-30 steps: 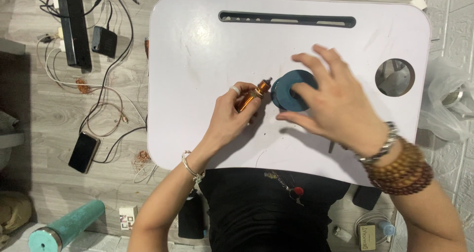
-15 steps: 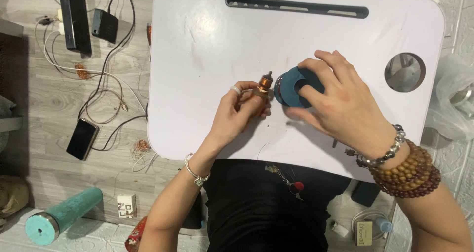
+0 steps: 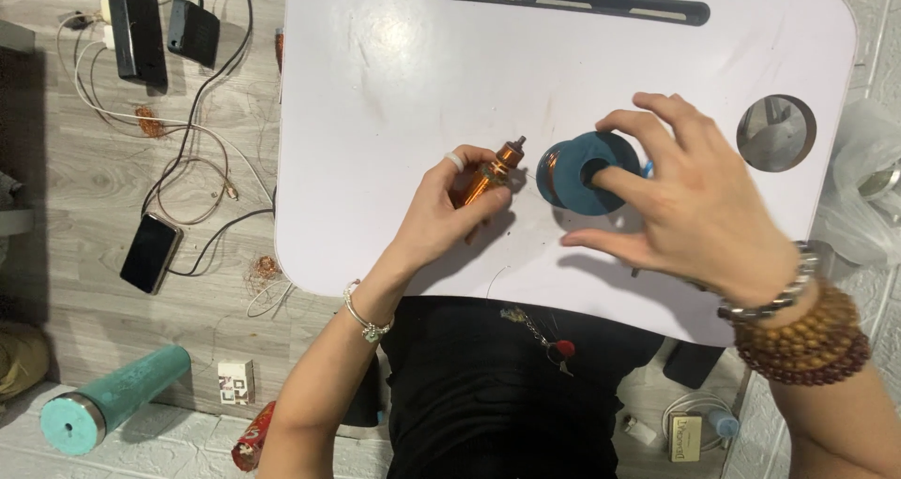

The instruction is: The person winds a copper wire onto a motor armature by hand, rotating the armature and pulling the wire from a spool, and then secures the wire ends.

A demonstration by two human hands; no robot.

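Dark rectangular phone, screen blank, flat on wooden floor left of table. Small white box with dark printed pattern on floor near teal cylinder. Crumpled red wrapper just below it. Small tan rectangular label bottom right.

Two hands are seen: one left hand and one right hand. One copper-wound coil rod and one teal wire spool are counted on one white surface. On the floor are counted one black phone, one teal bottle, one black power adapter and two small tangles of copper wire. Three bead bracelets are counted on the right wrist, one thin bracelet on the left.
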